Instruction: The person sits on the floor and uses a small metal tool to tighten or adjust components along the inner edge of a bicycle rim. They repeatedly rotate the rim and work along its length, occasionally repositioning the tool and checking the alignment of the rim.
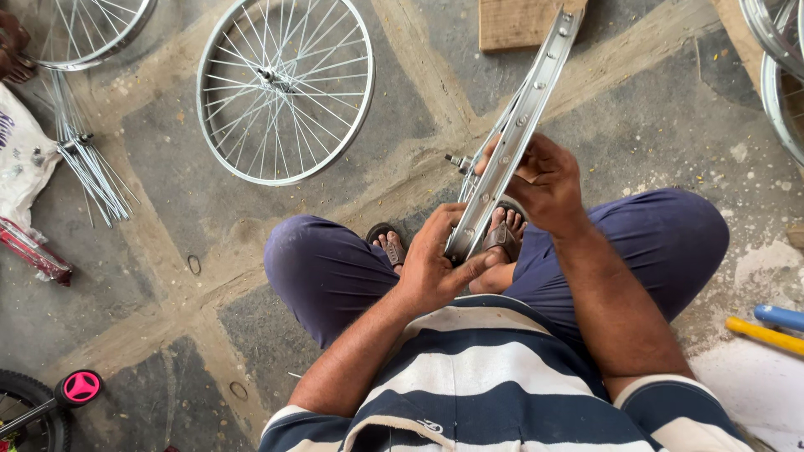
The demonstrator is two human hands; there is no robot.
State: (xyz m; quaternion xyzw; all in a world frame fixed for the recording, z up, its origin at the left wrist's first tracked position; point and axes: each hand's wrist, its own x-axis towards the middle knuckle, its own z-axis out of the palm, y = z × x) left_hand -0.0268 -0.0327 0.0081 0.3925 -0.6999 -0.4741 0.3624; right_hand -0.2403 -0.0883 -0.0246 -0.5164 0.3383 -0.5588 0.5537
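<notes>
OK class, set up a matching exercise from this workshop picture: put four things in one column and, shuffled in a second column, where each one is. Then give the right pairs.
Things:
1. bare wheel rim
2. finished spoked wheel
3. bundle of loose spokes
4. pink training wheel

Places:
A. lying on the floor at far left
B. bottom left corner
C. flat on the floor, top centre
D. gripped by the left hand and right hand

Pairs: 1-D, 2-C, 3-A, 4-B
</notes>
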